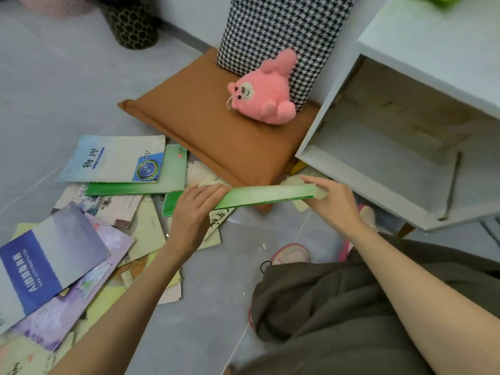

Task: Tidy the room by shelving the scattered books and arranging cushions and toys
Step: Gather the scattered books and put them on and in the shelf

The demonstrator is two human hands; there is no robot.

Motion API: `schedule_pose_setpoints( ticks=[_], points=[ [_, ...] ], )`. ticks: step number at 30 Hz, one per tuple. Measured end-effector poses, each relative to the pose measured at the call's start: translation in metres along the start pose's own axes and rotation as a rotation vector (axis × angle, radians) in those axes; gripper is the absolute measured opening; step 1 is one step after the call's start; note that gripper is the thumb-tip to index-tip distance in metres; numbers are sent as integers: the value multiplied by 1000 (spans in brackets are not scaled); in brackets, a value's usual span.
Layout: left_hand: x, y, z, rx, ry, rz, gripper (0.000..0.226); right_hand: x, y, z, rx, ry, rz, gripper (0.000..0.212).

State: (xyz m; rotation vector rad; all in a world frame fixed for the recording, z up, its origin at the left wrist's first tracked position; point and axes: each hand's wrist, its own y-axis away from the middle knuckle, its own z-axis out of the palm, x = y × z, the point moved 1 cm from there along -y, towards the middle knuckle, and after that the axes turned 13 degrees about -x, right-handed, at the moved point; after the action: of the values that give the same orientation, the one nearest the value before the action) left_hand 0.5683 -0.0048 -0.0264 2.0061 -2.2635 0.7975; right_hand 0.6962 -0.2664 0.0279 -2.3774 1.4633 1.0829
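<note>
Shelving step in hand; green book (267, 194) lifted off floor, left hand (194, 209) gripping one end, right hand (332, 201) pinching other, near open cabinet (351, 169); next move probably: carry right, stand it inside.

green thing (438, 0) cut by top edge, lower books (147, 231) buried — titles unreadable

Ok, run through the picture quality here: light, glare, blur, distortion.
Head view: soft, even light with faint shadows; a pale sheen on the floor near centre; wide-angle bending curves the edges of the white cabinet; the green book between left hand and right hand looks slightly smeared; the black basket at top is soft.
</note>
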Motion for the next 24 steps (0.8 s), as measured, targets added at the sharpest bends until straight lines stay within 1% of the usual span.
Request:
schedule_pose_setpoints(
  ticks=[2,3,5,6,8,10,12,14,18,22,24],
  points=[
    [10,-13,2,38,66,70,49,5,8,-14,-9,27,-20,49],
    [16,-22,3,42,91,98,50,6,13,-22,-11,56,-27,51],
    [27,-37,6,36,123,136,51,8,21,-38,-1,178,-16,50],
    [34,-47,7,24,142,154,46,8,27,-48,24,238,-12,49],
    [44,-60,10,-30,202,163,41,6,35,-69,76,325,-26,46],
    [57,-74,16,-121,295,188,47,6,44,-94,149,420,6,48],
    [68,-85,23,-214,355,203,54,7,49,-113,221,485,90,50],
    [83,-101,30,-286,386,190,60,10,55,-128,292,505,171,50],
    [113,-143,44,-345,350,209,45,27,74,-146,351,549,304,44],
    [145,-180,62,-367,280,206,42,56,90,-158,446,493,347,43],
    [163,-195,72,-355,292,213,41,69,96,-163,481,473,378,45]
  ],
)
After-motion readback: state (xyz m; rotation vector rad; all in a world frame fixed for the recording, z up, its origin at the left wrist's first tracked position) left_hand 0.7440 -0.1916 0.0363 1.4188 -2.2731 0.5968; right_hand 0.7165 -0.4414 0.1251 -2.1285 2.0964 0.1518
